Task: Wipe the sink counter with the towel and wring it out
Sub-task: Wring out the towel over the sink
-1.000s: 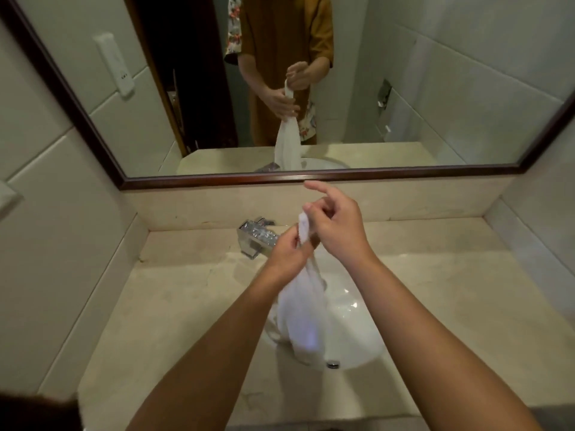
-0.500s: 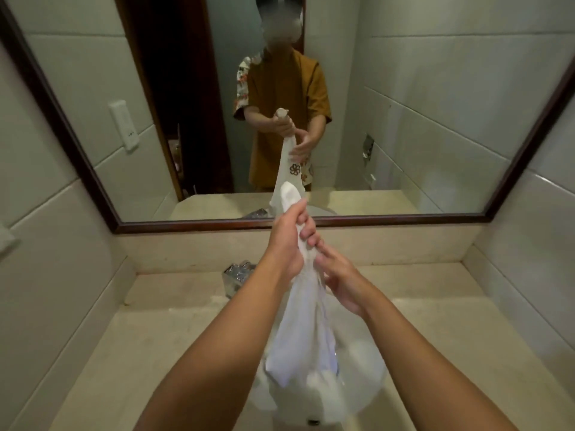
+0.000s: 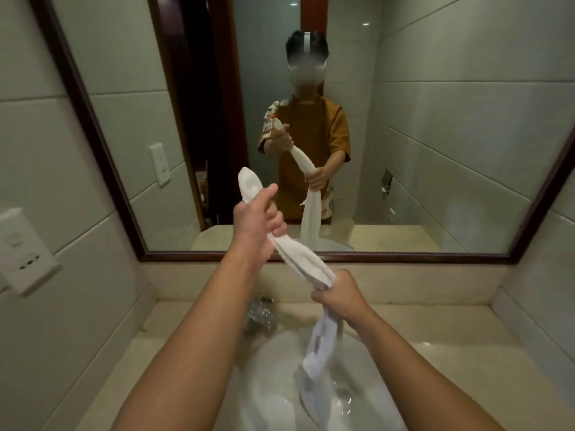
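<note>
Above sink bowl (image 3: 273, 384) I see white towel (image 3: 298, 259) stretched between my two hands. My left hand (image 3: 258, 219) up high, fist closed tight round towel near top end; short end sticks out above fist. My right hand (image 3: 339, 293) lower, fist closed tight round towel middle. Loose end hangs from right hand down into bowl. Tap (image 3: 261, 312) behind bowl. Counter (image 3: 451, 362) round bowl. Mirror (image 3: 435, 150) on wall behind.

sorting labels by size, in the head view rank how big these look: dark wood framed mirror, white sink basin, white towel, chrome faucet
1. Dark wood framed mirror, largest by far.
2. White sink basin.
3. White towel, bunched; near the camera, so its place against the basin is unsure.
4. Chrome faucet, smallest.
</note>
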`<state>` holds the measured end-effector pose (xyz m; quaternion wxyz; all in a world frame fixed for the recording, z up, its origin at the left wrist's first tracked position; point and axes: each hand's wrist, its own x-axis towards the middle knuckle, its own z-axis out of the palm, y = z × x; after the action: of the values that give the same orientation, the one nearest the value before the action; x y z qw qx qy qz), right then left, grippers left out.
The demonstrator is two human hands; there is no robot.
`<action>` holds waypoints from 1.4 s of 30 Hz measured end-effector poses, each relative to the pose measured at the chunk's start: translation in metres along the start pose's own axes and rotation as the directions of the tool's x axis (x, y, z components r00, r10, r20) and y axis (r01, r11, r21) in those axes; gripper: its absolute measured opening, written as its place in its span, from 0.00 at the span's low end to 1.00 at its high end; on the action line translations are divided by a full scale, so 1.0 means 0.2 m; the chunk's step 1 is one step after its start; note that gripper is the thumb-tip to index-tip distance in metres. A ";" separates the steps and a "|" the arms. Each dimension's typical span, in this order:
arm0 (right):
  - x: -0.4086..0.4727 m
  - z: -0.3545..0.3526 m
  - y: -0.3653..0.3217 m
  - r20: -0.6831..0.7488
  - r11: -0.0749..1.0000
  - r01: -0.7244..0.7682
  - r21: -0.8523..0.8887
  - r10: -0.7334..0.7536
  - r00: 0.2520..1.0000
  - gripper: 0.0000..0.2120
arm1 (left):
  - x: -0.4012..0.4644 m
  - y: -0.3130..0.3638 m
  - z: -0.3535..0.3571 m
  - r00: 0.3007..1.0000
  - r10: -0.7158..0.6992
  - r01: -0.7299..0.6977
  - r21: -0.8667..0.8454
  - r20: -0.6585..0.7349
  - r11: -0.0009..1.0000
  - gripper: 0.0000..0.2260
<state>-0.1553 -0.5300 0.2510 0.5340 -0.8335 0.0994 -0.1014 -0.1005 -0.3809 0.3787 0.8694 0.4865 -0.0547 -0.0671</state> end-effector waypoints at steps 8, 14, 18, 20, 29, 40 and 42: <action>0.11 -0.12 -0.36 0.027 0.815 0.435 -0.383 -0.461 0.887 0.22 | -0.01 -0.04 -0.08 0.910 -0.295 -0.331 0.939 0.292 -0.090 0.15; 0.04 -0.24 -0.07 0.165 0.938 0.172 0.300 -0.229 0.959 0.40 | -0.02 -0.06 0.07 0.947 -0.040 -0.255 0.818 0.320 0.516 0.07; -0.07 -0.13 0.24 0.280 0.891 -0.056 0.450 -0.081 0.957 0.53 | -0.03 -0.09 0.17 0.984 -0.045 -0.043 0.465 0.175 0.884 0.07; -0.10 -0.02 0.30 0.253 0.919 -0.067 0.389 -0.036 0.967 0.53 | -0.04 -0.05 0.22 0.984 -0.078 0.037 0.242 0.161 0.970 0.05; 0.08 0.11 0.17 0.008 0.901 -0.076 0.426 0.080 0.997 0.16 | 0.02 0.11 -0.07 0.986 0.165 -0.146 0.631 0.029 0.762 0.03; 0.25 -0.28 -0.25 0.024 0.978 0.080 -0.193 -0.077 0.997 0.11 | 0.06 0.12 -0.55 0.969 -0.226 0.235 0.673 -0.103 0.701 0.19; 0.26 -0.37 -0.24 -0.068 0.983 0.040 -0.180 -0.053 0.996 0.12 | 0.08 0.14 -0.65 0.980 -0.151 0.199 0.540 -0.131 0.818 0.19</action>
<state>-0.1224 -0.5896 0.3281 0.4510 -0.8757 0.1080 -0.1346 -0.0624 -0.2604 0.3349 0.6842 0.7212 0.0090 -0.1081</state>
